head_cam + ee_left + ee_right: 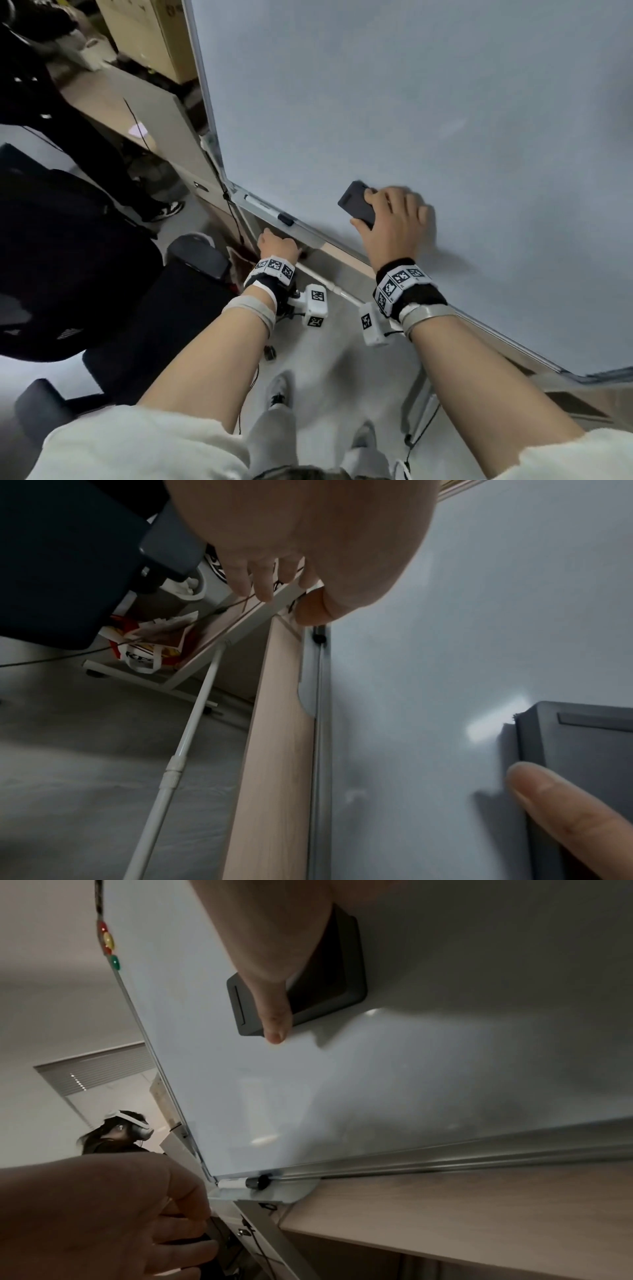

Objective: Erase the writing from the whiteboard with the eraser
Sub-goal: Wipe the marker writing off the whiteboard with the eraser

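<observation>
So my right hand point(397, 219) is gripping the eraser point(356, 205) flat against the whiteboard point(411, 102), left hand's point(277, 245) fingers curled round the bench point(339, 253) edge.

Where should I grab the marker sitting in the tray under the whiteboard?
Pinch the marker around its white barrel, coming from the front and above. It lies flat along the tray, tight against the whiteboard, so only its front side is free.

I see the eraser point(356, 205) lying against the whiteboard point(411, 102) at mid-frame, under my right hand point(394, 219). Lower left of it, a marker point(270, 209) lies in the tray point(310, 236), my left hand point(277, 245) just below that tray's edge.
</observation>
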Demonstrator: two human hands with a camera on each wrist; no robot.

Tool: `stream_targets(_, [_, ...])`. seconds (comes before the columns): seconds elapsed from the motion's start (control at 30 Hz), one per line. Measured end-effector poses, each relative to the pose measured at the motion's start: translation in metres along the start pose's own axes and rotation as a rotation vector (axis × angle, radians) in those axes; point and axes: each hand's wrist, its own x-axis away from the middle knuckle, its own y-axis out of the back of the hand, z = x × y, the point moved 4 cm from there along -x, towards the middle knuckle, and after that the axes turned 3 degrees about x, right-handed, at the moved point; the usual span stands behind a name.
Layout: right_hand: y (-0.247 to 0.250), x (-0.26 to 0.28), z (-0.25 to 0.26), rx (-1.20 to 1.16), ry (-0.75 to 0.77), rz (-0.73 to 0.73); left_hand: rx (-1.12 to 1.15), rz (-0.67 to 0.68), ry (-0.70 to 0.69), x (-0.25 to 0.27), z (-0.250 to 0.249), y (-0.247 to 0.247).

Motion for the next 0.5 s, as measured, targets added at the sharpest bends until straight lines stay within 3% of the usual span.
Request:
stream_targets(0.23, [-0.036,-0.043,0.082,0.044,0.042,-0.046,-0.13,0.062,-0.076,-0.085,-0.017,0.037])
stream_targets(0.4, [-0.066,-0.061,0.135,0.017,0.018,0.077,-0.292,0.146,-0.123,-0.123,-0.026,0.062])
stream_targets(0.5, [-0.086,-0.057,0.156,0.024,0.027,0.171,-0.218,0.134,-0.056,-0.136,-0.033,0.08])
